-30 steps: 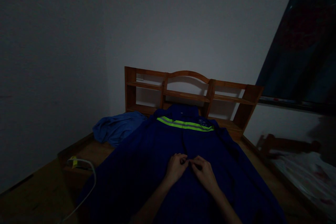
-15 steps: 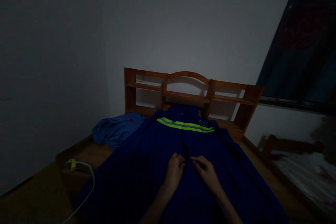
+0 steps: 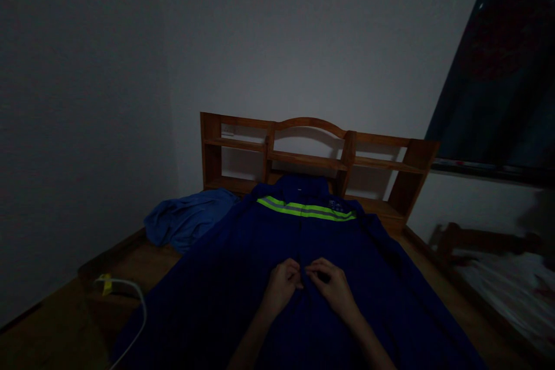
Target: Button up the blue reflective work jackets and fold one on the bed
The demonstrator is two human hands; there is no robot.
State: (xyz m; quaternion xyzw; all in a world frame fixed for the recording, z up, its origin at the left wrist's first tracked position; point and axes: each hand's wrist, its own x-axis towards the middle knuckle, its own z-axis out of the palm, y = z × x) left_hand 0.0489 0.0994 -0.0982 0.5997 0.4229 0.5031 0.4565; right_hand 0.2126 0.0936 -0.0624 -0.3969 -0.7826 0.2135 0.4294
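A dark blue work jacket (image 3: 243, 260) lies spread out front side up, its collar toward the wooden headboard. A yellow-green and grey reflective stripe (image 3: 303, 210) crosses its chest. At the middle of the front, my left hand (image 3: 282, 286) pinches one edge of the jacket's opening. My right hand (image 3: 330, 283) pinches the facing edge with thumb and forefinger, close beside the left. Whether a button or zip sits between the fingers is too dark to tell.
Behind the collar stands a wooden headboard with shelves (image 3: 309, 157). A crumpled lighter blue cloth (image 3: 191, 217) lies at the left. A white cable (image 3: 141, 300) with a yellow tag (image 3: 107, 284) hangs at the lower left. Low on the right is a pale, crumpled sheet (image 3: 511, 283).
Both hands have moved slightly left and closer together. The gap in the jacket's front above them has narrowed. The view has shifted a little.
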